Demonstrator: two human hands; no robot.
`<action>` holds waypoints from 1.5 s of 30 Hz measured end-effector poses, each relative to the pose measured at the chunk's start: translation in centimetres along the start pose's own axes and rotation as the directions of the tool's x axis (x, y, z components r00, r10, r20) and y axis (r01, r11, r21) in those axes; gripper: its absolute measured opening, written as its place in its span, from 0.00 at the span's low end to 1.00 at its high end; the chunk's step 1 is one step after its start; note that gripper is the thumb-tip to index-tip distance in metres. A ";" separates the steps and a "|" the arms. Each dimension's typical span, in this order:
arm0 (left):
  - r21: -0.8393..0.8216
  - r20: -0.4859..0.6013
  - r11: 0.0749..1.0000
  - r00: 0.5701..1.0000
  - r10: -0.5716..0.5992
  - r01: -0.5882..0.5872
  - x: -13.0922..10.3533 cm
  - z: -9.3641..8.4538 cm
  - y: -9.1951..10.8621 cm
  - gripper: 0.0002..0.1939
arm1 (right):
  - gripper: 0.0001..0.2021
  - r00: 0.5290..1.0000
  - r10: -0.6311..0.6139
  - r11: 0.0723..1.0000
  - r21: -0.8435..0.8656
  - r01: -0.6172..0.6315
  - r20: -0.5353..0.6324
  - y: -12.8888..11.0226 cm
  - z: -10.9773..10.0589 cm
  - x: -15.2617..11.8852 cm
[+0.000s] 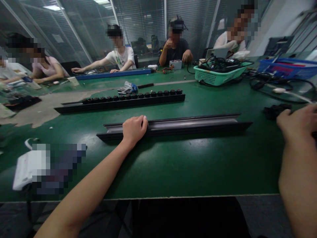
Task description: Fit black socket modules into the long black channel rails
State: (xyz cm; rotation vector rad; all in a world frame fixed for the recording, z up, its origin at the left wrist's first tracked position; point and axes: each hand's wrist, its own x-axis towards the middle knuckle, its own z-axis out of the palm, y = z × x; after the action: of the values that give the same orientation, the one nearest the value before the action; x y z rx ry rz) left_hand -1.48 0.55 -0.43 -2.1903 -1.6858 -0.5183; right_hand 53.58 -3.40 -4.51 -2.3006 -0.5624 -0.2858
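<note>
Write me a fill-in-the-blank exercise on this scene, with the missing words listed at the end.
1. The camera wearer's ____ hand is on the nearer black rail.
2. The row of small parts along the farther rail is coloured ____.
3. The tabletop is coloured ____.
4. The basket at the far right of the picture is coloured ____.

Missing words: left; black; green; blue.

The bare left forearm (99,175) reaches forward diagonally toward the right. At its end, the left hand (133,128) is curled in a grip, with its back upward. The bare right forearm (298,185) extends forward at the right edge, where the right hand (300,120) is blurred and partly cut off.
</note>
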 end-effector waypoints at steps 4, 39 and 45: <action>0.005 0.002 1.000 1.000 -0.006 0.006 0.0 0.0 0.0 0.24 | 0.22 0.910 -0.413 0.910 0.024 0.415 -0.042 -3.7 0.4 -2.7; -0.066 0.018 0.998 1.000 -0.003 0.004 -0.6 -0.2 -1.1 0.30 | 0.19 -0.123 -0.974 0.036 0.664 0.747 0.190 -24.2 -0.6 -32.7; -0.039 0.039 0.999 0.999 -0.016 0.018 -0.4 0.3 -1.0 0.31 | 0.17 -0.080 -0.969 0.097 0.660 0.745 0.234 -24.4 -0.2 -32.6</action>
State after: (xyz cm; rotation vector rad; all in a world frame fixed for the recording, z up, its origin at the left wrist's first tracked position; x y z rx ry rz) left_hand -2.54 0.62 -0.85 -2.2292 -1.7294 -0.5208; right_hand 13.32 1.68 -1.21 -1.1586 -2.3823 0.0756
